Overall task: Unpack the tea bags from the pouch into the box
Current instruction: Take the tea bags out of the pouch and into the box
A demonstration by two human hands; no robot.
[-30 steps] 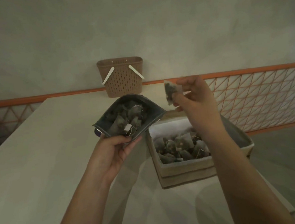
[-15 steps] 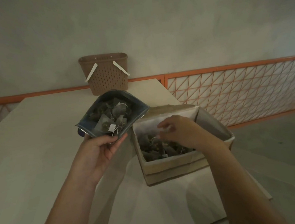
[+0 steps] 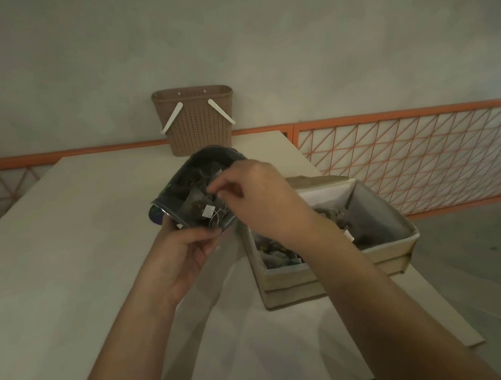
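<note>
A dimly lit view looks down over a person's two bare forearms above a pale table (image 3: pixel 69 264). The left hand (image 3: pixel 185 252) grips the lower edge of a dark, glossy pouch (image 3: pixel 166 202), fingers curled around it from below, and holds it up off the table with its wide mouth tilted toward the viewer. Inside the pouch lies a loose heap of tea bags (image 3: pixel 195 206) — dark, flat sachets, each with a thin white string; one small square white tag shows near the front lip. The right hand (image 3: pixel 262 201) reaches across into the pouch mouth, its fingers bent and drawn together at the tea bags, though the low light makes it impossible to tell whether they actually pinch one. Just to the right of the pouch, under the right forearm, an open box (image 3: pixel 334 276) sits on the table near its right edge — beige fabric walls with a pale grey lining. More of the same dark tea bags lie jumbled in its bottom, partly hidden by the arm. At the far end of the table stands a brown perforated basket (image 3: pixel 194 119) with two white handles folded down against its sides. Behind it runs an orange railing (image 3: pixel 405 153) with a diagonal lattice, set against a plain grey wall (image 3: pixel 231 35).
</note>
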